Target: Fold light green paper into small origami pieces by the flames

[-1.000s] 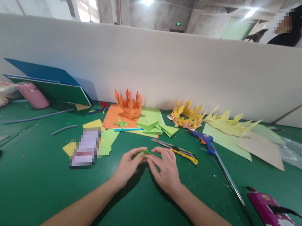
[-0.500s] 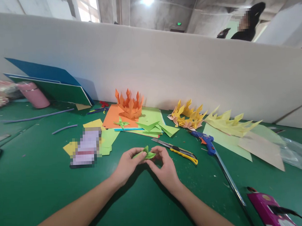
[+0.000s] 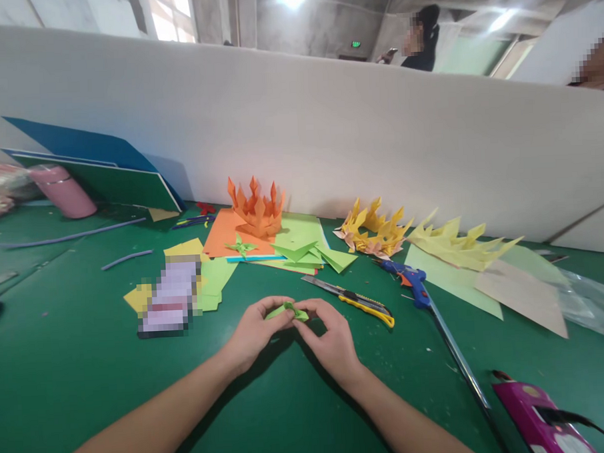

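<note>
A small piece of folded green paper (image 3: 300,315) is held above the green table between my two hands. My left hand (image 3: 260,328) pinches it from the left, thumb on top. From the right, the fingertips of my right hand (image 3: 329,331) press on its other end; part of the paper is hidden behind the fingers. Just beyond my hands lie loose green folded papers (image 3: 303,253) and a green folded paper flower (image 3: 241,246). A yellow utility knife (image 3: 363,305) with its blade out rests to the right of my right hand.
An orange paper crown (image 3: 258,212) stands at the back, with a yellow crown (image 3: 375,230) and a pale crown strip (image 3: 466,246) farther right. A blue glue gun (image 3: 412,282) and magenta box (image 3: 533,417) sit right. A phone (image 3: 169,296) lies left. A white partition (image 3: 298,133) rises behind.
The upright green fold on the paper has been pressed lower between my fingers. Both hands stay in nearly the same place. A person behind the partition has moved left.
</note>
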